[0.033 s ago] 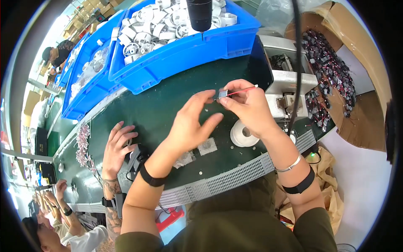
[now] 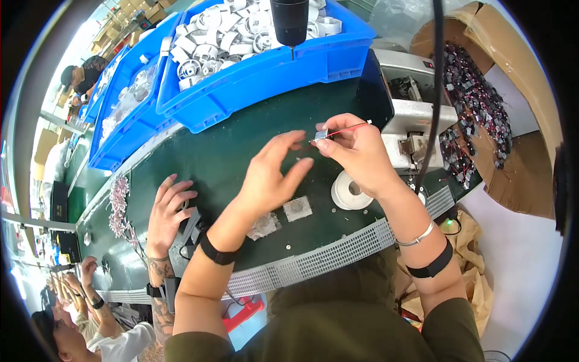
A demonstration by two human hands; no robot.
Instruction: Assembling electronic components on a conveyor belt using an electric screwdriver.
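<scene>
Over the green bench, my right hand (image 2: 357, 149) pinches a small silvery motor (image 2: 321, 135) between thumb and fingertips. A red and a pale wire (image 2: 350, 128) trail from the motor to a small white connector. To its left hovers my left hand (image 2: 274, 171), fingers curved and thumb held apart, with nothing in it and a gap between it and the motor. Below my right hand lies a white ring-shaped part (image 2: 339, 194) on the bench.
Behind my hands stands a blue bin (image 2: 271, 90) of white plastic parts, with a black electric screwdriver (image 2: 289, 24) hanging before it. A metal fixture (image 2: 416, 136) and a carton of wired motors (image 2: 518, 169) are on the right. A co-worker's hand (image 2: 169, 214) rests at left.
My left hand has drawn slightly left, away from the motor. My right hand stays almost still with the motor in its fingers.
</scene>
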